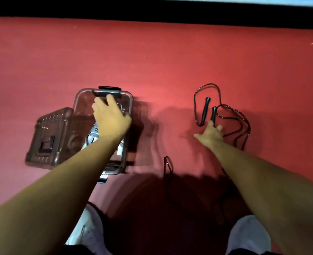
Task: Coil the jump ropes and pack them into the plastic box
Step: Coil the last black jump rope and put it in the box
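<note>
Jump rope [204, 111], black, lies loose and uncoiled right of centre; two handles [214, 113] side by side, cord looping off to the right. Right hand [210, 134] at the lower end of the right handle, thumb spread left; fingers touch it, grip cannot be told. Plastic box [83, 107], clear, left of centre, blurred. Left hand [111, 118] lies over it, fingertips at the far black latch [109, 89]; curled or flat, cannot tell. Second clear piece [47, 137] touches the box's left side. Another cord loop [167, 166] lower centre. Red floor [152, 52]; white shoes [85, 232] at the bottom edge

Both bare arms outstretched, left hand [111, 117] palm-down, fingers straight, right hand [210, 134] splayed.
</note>
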Action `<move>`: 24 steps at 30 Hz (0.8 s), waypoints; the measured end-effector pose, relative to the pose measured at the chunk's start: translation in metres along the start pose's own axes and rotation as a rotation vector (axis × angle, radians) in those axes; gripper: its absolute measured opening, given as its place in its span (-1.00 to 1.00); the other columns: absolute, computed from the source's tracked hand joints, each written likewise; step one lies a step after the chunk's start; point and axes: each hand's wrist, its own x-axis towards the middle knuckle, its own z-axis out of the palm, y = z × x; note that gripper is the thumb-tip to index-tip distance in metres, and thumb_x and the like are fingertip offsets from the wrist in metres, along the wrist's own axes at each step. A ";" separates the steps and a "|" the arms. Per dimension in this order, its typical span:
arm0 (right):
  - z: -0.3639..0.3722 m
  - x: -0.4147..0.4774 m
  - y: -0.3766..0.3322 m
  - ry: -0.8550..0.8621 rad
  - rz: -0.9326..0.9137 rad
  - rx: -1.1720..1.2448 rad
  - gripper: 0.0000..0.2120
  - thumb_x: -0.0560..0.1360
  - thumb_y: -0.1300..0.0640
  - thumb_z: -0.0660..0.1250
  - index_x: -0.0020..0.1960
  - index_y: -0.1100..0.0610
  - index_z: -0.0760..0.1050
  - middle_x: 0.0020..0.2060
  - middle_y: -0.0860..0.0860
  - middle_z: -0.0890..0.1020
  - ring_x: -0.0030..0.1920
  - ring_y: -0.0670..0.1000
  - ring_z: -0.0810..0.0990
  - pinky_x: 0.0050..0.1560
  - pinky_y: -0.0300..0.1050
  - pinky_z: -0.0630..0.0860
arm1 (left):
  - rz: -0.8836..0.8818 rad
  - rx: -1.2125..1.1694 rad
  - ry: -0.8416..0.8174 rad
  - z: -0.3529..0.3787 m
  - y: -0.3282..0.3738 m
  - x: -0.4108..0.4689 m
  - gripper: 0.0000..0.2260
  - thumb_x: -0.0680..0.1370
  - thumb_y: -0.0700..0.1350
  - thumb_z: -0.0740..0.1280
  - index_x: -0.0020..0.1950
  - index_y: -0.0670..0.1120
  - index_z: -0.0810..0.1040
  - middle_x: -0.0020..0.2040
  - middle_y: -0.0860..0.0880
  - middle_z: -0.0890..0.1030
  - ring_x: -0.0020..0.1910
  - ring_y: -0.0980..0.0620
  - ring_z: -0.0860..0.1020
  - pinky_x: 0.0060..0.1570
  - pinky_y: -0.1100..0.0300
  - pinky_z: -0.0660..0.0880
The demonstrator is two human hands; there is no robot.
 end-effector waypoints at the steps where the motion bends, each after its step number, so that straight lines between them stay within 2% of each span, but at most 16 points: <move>1: 0.002 0.003 0.002 -0.015 0.011 -0.013 -0.31 0.42 -0.07 0.46 0.44 0.06 0.24 0.36 0.25 0.23 0.36 0.31 0.33 0.35 0.03 0.34 | 0.095 -0.008 0.032 0.001 0.005 0.001 -0.64 0.44 -0.20 0.34 0.19 -0.26 0.40 0.19 -0.33 0.36 0.18 -0.32 0.34 0.22 -0.14 0.31; 3: 0.009 0.007 0.007 -0.026 -0.011 -0.087 -0.41 0.43 -0.03 0.45 0.39 0.02 0.34 0.33 0.22 0.31 0.34 0.27 0.35 0.34 0.01 0.36 | 0.244 -0.120 -0.023 0.004 0.013 0.001 -0.71 0.42 -0.25 0.33 0.12 -0.23 0.43 0.15 -0.27 0.37 0.16 -0.27 0.36 0.24 -0.09 0.33; 6: 0.023 0.004 0.011 -0.059 -0.124 -0.250 -0.71 0.47 0.18 0.33 0.19 0.16 0.55 0.18 0.18 0.59 0.22 0.19 0.54 0.21 -0.03 0.49 | 0.344 -0.258 -0.168 0.009 0.029 -0.002 -0.81 0.45 -0.31 0.30 0.04 -0.18 0.46 0.04 -0.14 0.37 0.02 -0.11 0.41 0.17 0.08 0.36; 9: 0.037 -0.015 0.012 -0.096 -0.168 -0.167 -0.75 0.47 0.27 0.24 0.06 0.20 0.64 0.03 0.17 0.68 0.10 0.17 0.63 0.12 -0.02 0.57 | 0.427 -0.269 -0.333 0.013 0.047 -0.017 -0.85 0.46 -0.34 0.29 -0.06 -0.12 0.50 -0.08 -0.09 0.49 -0.11 -0.04 0.45 0.04 0.13 0.40; 12: 0.039 -0.043 0.007 -0.130 -0.237 0.060 -0.86 0.42 0.24 0.30 -0.16 0.17 0.65 -0.18 0.10 0.70 -0.06 0.12 0.65 -0.04 -0.14 0.55 | 0.385 -0.247 -0.553 0.019 0.057 -0.037 -0.82 0.47 -0.34 0.25 -0.04 -0.14 0.56 -0.15 -0.05 0.59 -0.13 -0.05 0.55 0.00 0.17 0.46; 13: 0.033 -0.052 0.002 -0.152 -0.239 0.173 -0.89 0.41 0.24 0.31 -0.22 0.14 0.61 -0.26 0.06 0.68 -0.13 0.09 0.63 -0.13 -0.19 0.51 | 0.361 -0.218 -0.584 0.021 0.057 -0.044 -0.77 0.46 -0.35 0.23 0.02 -0.14 0.58 -0.11 -0.06 0.60 -0.06 -0.07 0.58 0.01 0.21 0.44; 15: 0.012 -0.066 -0.013 -0.228 -0.264 0.337 -0.80 0.44 0.29 0.27 -0.30 0.08 0.52 -0.40 0.00 0.57 -0.29 0.03 0.55 -0.33 -0.25 0.40 | 0.411 -0.155 -0.611 0.026 0.052 -0.052 -0.60 0.41 -0.38 0.22 0.20 -0.15 0.57 0.08 -0.13 0.58 0.15 -0.11 0.54 0.15 0.24 0.38; 17: -0.020 -0.082 -0.023 -0.417 -0.300 0.495 -0.73 0.45 0.37 0.16 -0.34 0.11 0.44 -0.48 0.01 0.46 -0.40 0.07 0.54 -0.43 -0.26 0.34 | 0.540 -0.104 -0.656 0.024 0.048 -0.062 -0.45 0.38 -0.38 0.30 0.37 -0.12 0.49 0.27 -0.12 0.50 0.30 -0.09 0.44 0.32 0.20 0.32; 18: -0.034 -0.087 -0.030 -0.528 -0.316 0.581 -0.74 0.41 0.40 0.11 -0.34 0.15 0.42 -0.51 0.04 0.41 -0.48 0.08 0.51 -0.45 -0.24 0.31 | 0.577 -0.086 -0.694 0.024 0.047 -0.061 -0.43 0.39 -0.34 0.36 0.40 -0.11 0.47 0.31 -0.10 0.49 0.32 -0.08 0.43 0.33 0.20 0.31; 19: -0.051 -0.093 -0.033 -0.603 -0.338 0.655 -0.76 0.37 0.41 0.07 -0.33 0.18 0.42 -0.53 0.06 0.37 -0.55 0.05 0.45 -0.45 -0.23 0.29 | 0.578 -0.069 -0.734 0.018 0.050 -0.064 -0.48 0.42 -0.29 0.42 0.38 -0.11 0.48 0.29 -0.09 0.52 0.29 -0.06 0.47 0.29 0.22 0.33; 20: -0.070 -0.098 -0.036 -0.647 -0.358 0.724 -0.76 0.36 0.43 0.03 -0.29 0.20 0.41 -0.54 0.07 0.34 -0.59 0.01 0.36 -0.45 -0.22 0.26 | 0.561 -0.066 -0.755 0.011 0.054 -0.066 -0.61 0.48 -0.22 0.44 0.29 -0.10 0.52 0.20 -0.09 0.58 0.18 -0.05 0.54 0.17 0.25 0.38; 22: -0.108 -0.110 -0.041 -0.648 -0.386 0.825 -0.72 0.40 0.46 -0.03 -0.16 0.21 0.40 -0.50 0.08 0.31 -0.58 -0.03 0.26 -0.45 -0.22 0.23 | 0.472 -0.148 -0.820 -0.009 0.068 -0.070 -0.94 0.59 -0.14 0.36 0.03 -0.07 0.51 -0.09 -0.07 0.63 -0.16 0.01 0.61 -0.16 0.31 0.45; 24: -0.140 -0.121 -0.046 -0.589 -0.424 0.853 -0.70 0.45 0.46 -0.02 -0.02 0.20 0.39 -0.49 0.10 0.34 -0.56 -0.02 0.28 -0.44 -0.17 0.21 | 0.361 -0.325 -0.900 -0.034 0.081 -0.071 -0.86 0.64 -0.20 0.28 -0.11 -0.07 0.41 -0.28 -0.05 0.48 -0.37 0.03 0.50 -0.36 0.30 0.41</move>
